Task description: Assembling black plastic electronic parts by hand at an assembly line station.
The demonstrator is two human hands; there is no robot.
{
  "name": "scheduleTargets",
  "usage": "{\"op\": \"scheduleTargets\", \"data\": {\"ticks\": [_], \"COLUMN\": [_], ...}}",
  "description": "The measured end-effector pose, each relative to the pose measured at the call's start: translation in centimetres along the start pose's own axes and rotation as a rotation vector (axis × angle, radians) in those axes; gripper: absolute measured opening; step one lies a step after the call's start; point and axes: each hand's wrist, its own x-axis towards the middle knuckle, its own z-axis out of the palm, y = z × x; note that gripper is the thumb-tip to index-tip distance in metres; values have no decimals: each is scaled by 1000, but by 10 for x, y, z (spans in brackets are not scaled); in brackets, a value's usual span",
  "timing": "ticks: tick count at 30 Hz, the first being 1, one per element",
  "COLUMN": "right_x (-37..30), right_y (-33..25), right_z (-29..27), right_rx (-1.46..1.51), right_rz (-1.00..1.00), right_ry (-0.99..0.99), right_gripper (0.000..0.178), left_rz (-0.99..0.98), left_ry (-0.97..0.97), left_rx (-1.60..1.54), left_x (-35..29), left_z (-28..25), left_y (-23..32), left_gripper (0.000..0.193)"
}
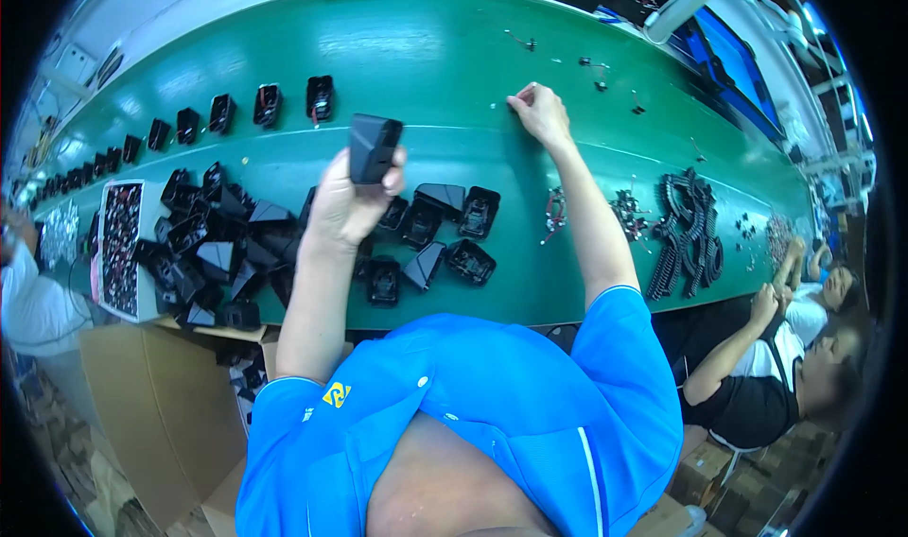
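Observation:
My left hand point(352, 197) is closed around a black plastic housing point(375, 147), held upright above the green table point(430, 159). Farther right, my right hand point(542, 113) reaches over the table with thumb and fingers pinched together. Whatever lies between those fingertips, if anything, is too small to make out. A tiny white speck point(493, 106) is on the table just left of them. Below my left hand lie several loose black housings, among them an open one point(480, 212) showing its hollow inside. Beyond it stands another open housing point(320, 98) with small parts in it.
A row of open housings point(186, 125) runs off to the far left. Beside the housing pile point(216, 253) is a white tray point(149, 244) of small parts. Black coiled strips point(686, 234) and wired parts point(556, 210) lie right. Co-workers point(757, 367) sit at the right; a carton point(161, 405) stands lower left.

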Motion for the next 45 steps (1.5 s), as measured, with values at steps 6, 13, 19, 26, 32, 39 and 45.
{"op": "scheduleTargets", "data": {"ticks": [6, 13, 19, 26, 32, 39, 45], "right_x": [1, -7, -85, -141, -154, -188, -192], "right_y": [8, 14, -78, -115, -118, -124, -119], "right_z": [3, 5, -25, -16, -8, 5, 12], "right_rx": [201, 486, 979, 893, 761, 739, 851], "right_rz": [-130, -107, -389, -740, -824, -810, -713], "right_ry": [-47, -100, -41, -12, -47, -122, -141], "right_gripper": [16, 13, 17, 21, 21, 20, 17], "left_rz": [-61, 52, 133, 138, 201, 199, 311], "left_ry": [27, 88, 215, 35, 162, 247, 235], "left_rx": [-149, 30, 139, -54, 29, 21, 50], "left_x": [-5, -8, -11, -8, -10, -10, -11], "left_z": [13, 24, 43, 37, 42, 44, 43], "left_y": [-14, -24, -22, -29, -32, -34, -34], "left_gripper": [31, 36, 43, 42, 41, 40, 42]}}
